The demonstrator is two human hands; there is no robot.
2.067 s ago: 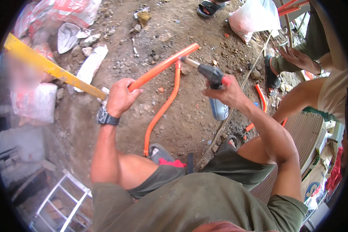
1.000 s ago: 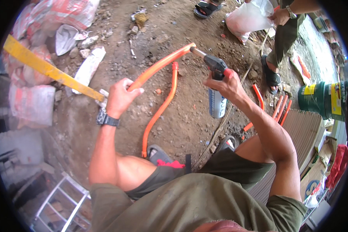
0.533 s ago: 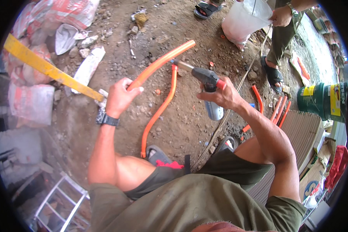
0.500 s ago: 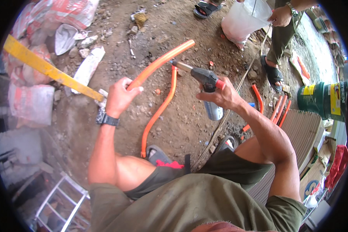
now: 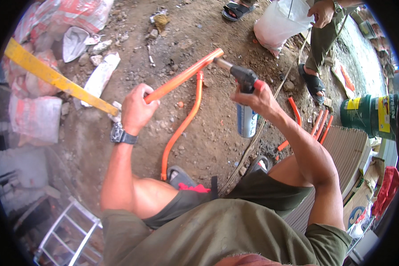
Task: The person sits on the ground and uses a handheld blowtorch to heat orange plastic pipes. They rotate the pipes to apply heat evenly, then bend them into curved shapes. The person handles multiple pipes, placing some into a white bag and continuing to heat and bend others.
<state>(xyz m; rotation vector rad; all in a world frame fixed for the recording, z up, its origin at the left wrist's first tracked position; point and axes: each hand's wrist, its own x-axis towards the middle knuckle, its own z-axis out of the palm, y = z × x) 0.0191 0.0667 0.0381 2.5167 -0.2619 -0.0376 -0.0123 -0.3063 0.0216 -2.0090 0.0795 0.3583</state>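
My left hand (image 5: 139, 108) is closed round the near end of an orange plastic pipe (image 5: 181, 78), which slants up and away to the right. In my right hand (image 5: 258, 101) is a gas blowtorch (image 5: 246, 82) with a black and red head and a blue-and-white canister below. The torch's metal nozzle is close to the pipe's far end; I see no flame. A second, bent orange pipe (image 5: 184, 126) lies on the dirt between my hands, running down to my left foot.
Several short orange pipe pieces (image 5: 295, 111) lie at right, by stacked corrugated sheets (image 5: 341, 150) and a green bucket (image 5: 355, 114). A co-worker stands at far right beside a white sack (image 5: 279, 24). A yellow bar (image 5: 60, 82) and filled sacks (image 5: 34, 119) are at left.
The blowtorch has moved up along the pipe, from its middle toward its far end. The held pipe looks straighter than before. The co-worker's hand on the sack has shifted slightly.
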